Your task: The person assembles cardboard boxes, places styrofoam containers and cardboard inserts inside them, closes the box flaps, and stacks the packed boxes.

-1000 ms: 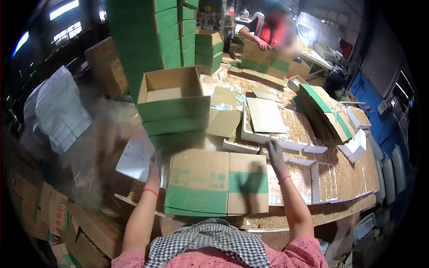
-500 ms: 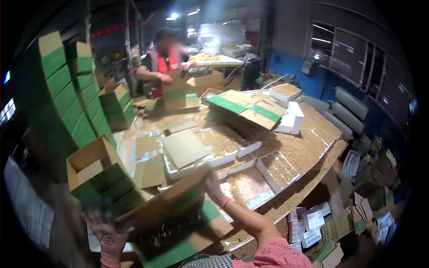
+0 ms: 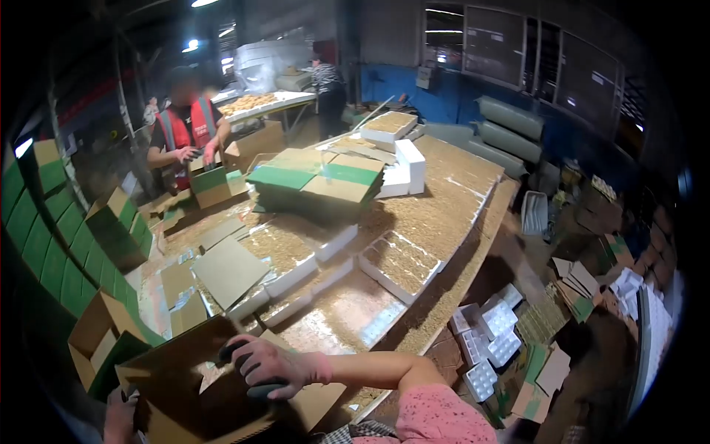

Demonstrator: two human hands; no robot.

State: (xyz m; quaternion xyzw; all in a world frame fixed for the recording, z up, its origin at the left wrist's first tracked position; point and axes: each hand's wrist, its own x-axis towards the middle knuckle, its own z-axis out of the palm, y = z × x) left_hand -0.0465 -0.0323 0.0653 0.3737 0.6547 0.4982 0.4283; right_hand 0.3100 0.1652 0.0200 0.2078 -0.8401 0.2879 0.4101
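Observation:
A brown and green cardboard box [image 3: 166, 362] stands opened out directly before me, at the lower left of the view. My right hand [image 3: 277, 368], in a pinkish glove with dark fingertips, has its fingers curled over the box's right side. At the box's left side is my left hand [image 3: 120, 416], also gloved; its fingers close on the cardboard edge and are partly hidden. Just beyond it sits another open box [image 3: 103, 337] with green lower walls. Flat grey-brown cardboard sheets [image 3: 231, 270] lie past the box.
Sawdust-like material covers the big table [image 3: 451, 166], with white foam trays [image 3: 403, 266] on it. Folded cartons [image 3: 318, 177] are piled mid-table. Green boxes [image 3: 74, 244] are stacked at left. Across the table, a person in a red vest [image 3: 188, 129] handles a box. Foam and cardboard scraps [image 3: 495, 325] lie at right.
My left hand was spread apart from the cardboard and now holds the box's left side. The cardboard has opened into a box shape, my right hand still on it. The view has swung right.

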